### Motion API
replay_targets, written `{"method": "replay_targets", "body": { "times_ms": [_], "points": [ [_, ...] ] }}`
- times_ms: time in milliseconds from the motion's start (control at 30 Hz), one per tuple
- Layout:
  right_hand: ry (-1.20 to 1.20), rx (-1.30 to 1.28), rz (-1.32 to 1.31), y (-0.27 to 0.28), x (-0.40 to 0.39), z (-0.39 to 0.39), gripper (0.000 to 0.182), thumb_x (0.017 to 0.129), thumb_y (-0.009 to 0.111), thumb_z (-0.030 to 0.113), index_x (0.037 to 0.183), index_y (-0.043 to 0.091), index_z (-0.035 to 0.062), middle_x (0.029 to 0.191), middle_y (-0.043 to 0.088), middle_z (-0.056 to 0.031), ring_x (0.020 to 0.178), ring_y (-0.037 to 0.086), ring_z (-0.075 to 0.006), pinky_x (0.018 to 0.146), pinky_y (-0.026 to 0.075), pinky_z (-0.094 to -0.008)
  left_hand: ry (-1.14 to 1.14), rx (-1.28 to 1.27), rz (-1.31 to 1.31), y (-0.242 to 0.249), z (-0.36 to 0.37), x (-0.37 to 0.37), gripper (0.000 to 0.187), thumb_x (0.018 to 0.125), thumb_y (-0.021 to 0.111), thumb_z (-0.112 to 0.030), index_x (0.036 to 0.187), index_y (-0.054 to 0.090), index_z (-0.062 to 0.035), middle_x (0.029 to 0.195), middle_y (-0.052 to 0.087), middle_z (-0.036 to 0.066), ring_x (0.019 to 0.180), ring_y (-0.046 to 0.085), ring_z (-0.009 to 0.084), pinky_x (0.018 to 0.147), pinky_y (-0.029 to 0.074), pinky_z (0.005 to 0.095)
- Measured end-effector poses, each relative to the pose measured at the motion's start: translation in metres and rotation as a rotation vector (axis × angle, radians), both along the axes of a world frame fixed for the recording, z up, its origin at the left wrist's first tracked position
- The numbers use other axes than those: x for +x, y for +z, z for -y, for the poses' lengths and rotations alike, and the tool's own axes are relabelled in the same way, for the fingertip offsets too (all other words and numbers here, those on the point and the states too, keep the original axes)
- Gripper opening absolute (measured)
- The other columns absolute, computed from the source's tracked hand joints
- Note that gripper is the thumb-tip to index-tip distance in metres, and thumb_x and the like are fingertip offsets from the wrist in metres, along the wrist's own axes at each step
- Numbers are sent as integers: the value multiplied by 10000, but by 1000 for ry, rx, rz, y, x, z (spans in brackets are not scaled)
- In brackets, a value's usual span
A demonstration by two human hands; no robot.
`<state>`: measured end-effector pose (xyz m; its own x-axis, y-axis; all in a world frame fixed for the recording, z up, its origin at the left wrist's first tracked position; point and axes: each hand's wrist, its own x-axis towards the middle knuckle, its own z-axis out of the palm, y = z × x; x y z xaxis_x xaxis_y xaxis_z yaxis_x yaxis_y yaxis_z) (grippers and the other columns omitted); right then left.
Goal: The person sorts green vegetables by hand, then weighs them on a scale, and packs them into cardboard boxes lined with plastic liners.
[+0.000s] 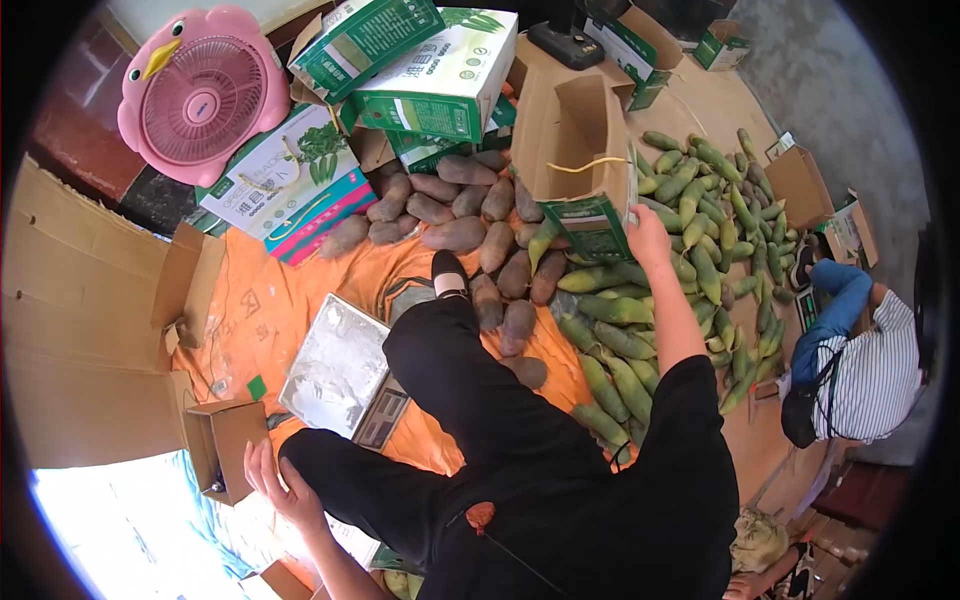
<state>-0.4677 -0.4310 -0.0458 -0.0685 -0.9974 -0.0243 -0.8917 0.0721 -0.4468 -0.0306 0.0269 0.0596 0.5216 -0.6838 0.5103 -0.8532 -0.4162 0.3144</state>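
Observation:
My right hand (648, 236) grips the rim of an open carton (585, 215), brown inside and green outside, with a yellow cord handle across it. The carton is tilted over the heaps, and a green radish (543, 241) shows at its lower left edge. Right of it lies a large heap of long green radishes (622, 340). Below and left are several dusty, brownish-purple tubers (454, 236). My left hand (282, 487) is held out with its fingers apart, holding nothing, near a small open brown box (228, 450).
A flat metal-topped scale (335, 370) sits on the orange sheet (250, 300) by my legs. A pink fan (203, 88) and printed cartons (430, 85) stand at the back. A person in a striped shirt (868, 375) crouches at the right; another person's hand (745, 585) shows lower right.

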Motion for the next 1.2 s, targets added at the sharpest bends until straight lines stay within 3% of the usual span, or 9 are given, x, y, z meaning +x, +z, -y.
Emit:
{"method": "replay_targets", "body": {
  "times_ms": [167,233,433,533,733,833,900,1000,1200],
  "points": [
    [55,-350,83,-2,24,10,454,805,629,106,1245,517,104,1235,516,-176,1125,484,-376,951,411,-436,-2,12,5,2,-6,4,304,861,534,30,1162,572,6,1174,568,132,1192,477,341,1009,346,455],
    [237,-539,-4,17,50,17,478,788,649,112,1248,520,113,1252,502,-164,1116,492,-361,927,430,-438,3,20,31,2,-4,7,303,862,537,26,1161,574,1,1177,566,131,1192,478,340,1009,347,454],
    [501,-343,-289,38,144,30,507,768,670,91,1249,512,105,1352,446,-129,1168,479,-320,921,452,-428,-15,4,-4,0,6,4,306,863,516,28,1161,570,-14,1184,561,133,1192,478,335,1028,341,447],
    [628,-312,-304,33,182,34,358,775,624,88,1129,575,116,1323,466,-89,1133,495,-279,838,473,-431,-11,46,25,0,2,8,304,864,514,21,1160,569,-15,1186,560,133,1195,477,335,1027,339,451],
    [723,-554,-527,-22,215,65,304,842,552,140,1144,586,137,1295,505,-37,1194,461,-237,865,442,-446,59,66,32,5,-7,10,304,856,549,-6,1159,572,7,1166,566,141,1182,480,357,1000,355,469],
    [735,-346,-665,-30,218,73,310,861,535,175,1163,604,157,1272,527,-25,1200,454,-231,895,407,-486,76,61,27,4,-11,12,299,865,549,-22,1162,571,8,1163,564,148,1182,481,356,998,357,470],
    [700,-223,-980,-25,219,74,290,872,526,203,1132,647,158,1255,541,-15,1189,456,-226,963,354,-518,79,62,24,1,-14,14,297,869,547,-28,1162,571,8,1164,564,148,1182,481,356,998,358,469],
    [763,-270,-1180,-12,195,61,247,861,550,214,1055,692,155,1226,568,-18,1178,455,-220,1027,288,-536,70,64,17,-1,-14,17,297,869,546,-26,1163,571,9,1166,564,149,1183,481,354,999,358,464],
    [879,-25,-1175,-25,124,40,182,839,576,209,924,733,175,923,689,10,1059,537,-180,1038,261,-542,36,6,-17,-5,-1,14,314,851,537,15,1162,571,0,1178,565,141,1192,477,340,1012,353,452]
  ]
}}
